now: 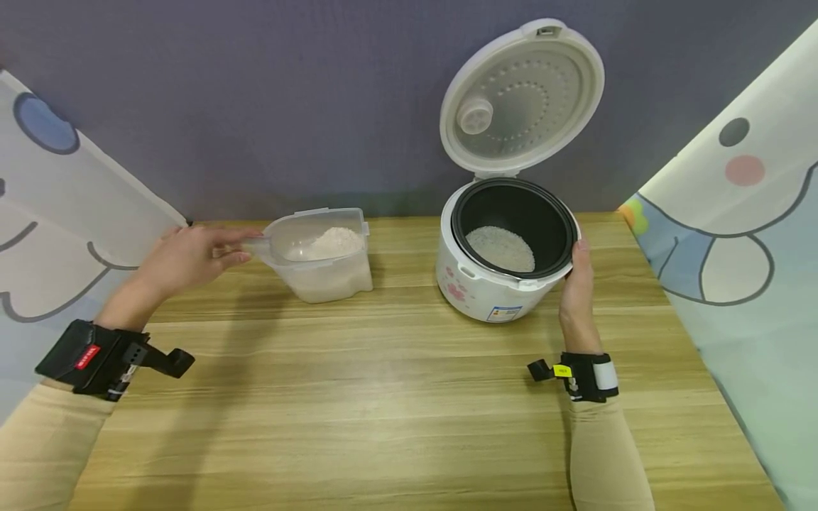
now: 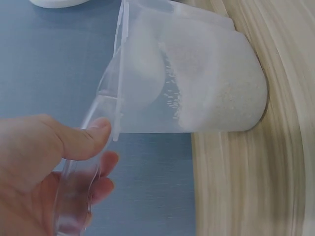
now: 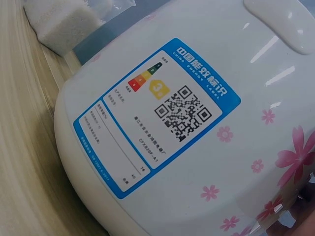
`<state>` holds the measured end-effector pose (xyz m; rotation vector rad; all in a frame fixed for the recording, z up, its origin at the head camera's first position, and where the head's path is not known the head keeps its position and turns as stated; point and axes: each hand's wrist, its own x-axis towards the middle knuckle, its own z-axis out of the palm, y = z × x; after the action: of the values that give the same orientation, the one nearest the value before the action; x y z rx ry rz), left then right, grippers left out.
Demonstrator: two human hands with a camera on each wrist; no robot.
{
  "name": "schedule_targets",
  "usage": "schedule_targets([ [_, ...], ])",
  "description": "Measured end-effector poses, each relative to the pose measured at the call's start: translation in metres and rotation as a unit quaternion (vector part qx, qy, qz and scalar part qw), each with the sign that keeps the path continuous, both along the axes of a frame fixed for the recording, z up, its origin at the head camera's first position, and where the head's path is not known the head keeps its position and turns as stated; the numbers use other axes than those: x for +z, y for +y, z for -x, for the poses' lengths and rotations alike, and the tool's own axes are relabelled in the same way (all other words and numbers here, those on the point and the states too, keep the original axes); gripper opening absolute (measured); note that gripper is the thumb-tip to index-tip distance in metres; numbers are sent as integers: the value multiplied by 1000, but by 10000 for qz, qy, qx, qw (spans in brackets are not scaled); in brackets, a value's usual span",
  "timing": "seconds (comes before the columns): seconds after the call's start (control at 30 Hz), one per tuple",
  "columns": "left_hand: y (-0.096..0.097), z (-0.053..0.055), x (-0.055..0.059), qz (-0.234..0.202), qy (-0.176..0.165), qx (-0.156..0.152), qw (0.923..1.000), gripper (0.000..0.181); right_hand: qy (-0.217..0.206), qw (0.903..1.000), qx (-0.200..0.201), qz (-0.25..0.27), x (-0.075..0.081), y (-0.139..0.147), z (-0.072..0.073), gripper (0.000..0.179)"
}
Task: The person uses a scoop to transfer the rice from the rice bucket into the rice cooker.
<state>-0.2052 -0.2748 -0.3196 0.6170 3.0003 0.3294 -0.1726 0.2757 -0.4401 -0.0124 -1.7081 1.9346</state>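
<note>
My left hand (image 1: pixel 192 259) grips the clear handle of a plastic scoop (image 2: pixel 76 196), thumb on one side and fingers on the other. The scoop's rounded end shows through the wall of a translucent bin (image 1: pixel 332 287), which holds white rice (image 1: pixel 337 243). My right hand (image 1: pixel 577 294) rests along the right side of a white rice cooker (image 1: pixel 463 289), its fingers partly hidden. The cooker's lid (image 1: pixel 524 92) stands raised, and rice (image 1: pixel 501 248) lies in the black inner pot (image 1: pixel 549 234). In the right wrist view the cooker's energy label (image 3: pixel 157 118) fills the middle.
Both bin and cooker stand near the back edge of a wooden table (image 1: pixel 358 397). A grey-blue panel (image 1: pixel 287 106) rises behind them. Cartoon-printed sheets (image 1: pixel 748 234) flank the table on either side.
</note>
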Motion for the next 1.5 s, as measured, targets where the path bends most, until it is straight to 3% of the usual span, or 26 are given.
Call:
schedule_targets([
  [0.37, -13, -4, -24, -773, 745, -221, 9940, 45, -32, 10000, -29, -22, 0, -1, 0, 52],
  [0.73, -14, -9, -38, -1493, 753, 66, 9859, 45, -41, 10000, -17, 3, -2, 1, 0, 53],
  [0.9, -14, -11, -46, -1910, 881, 182, 9774, 46, -10, 10000, -3, 12, -1, 1, 0, 53],
  [1.1, -15, -12, -55, -2246, 1125, 74, 9679, 47, -80, 9999, -45, 112, -1, 0, 0, 53],
  [1.3, -11, -12, -51, -2245, 1367, 79, 9648, 43, -141, 9999, -36, 57, -1, 0, 0, 54],
  [1.5, 3, -11, -31, -2258, 1346, 168, 9647, 42, -108, 9999, -40, 70, 0, 0, 0, 54],
])
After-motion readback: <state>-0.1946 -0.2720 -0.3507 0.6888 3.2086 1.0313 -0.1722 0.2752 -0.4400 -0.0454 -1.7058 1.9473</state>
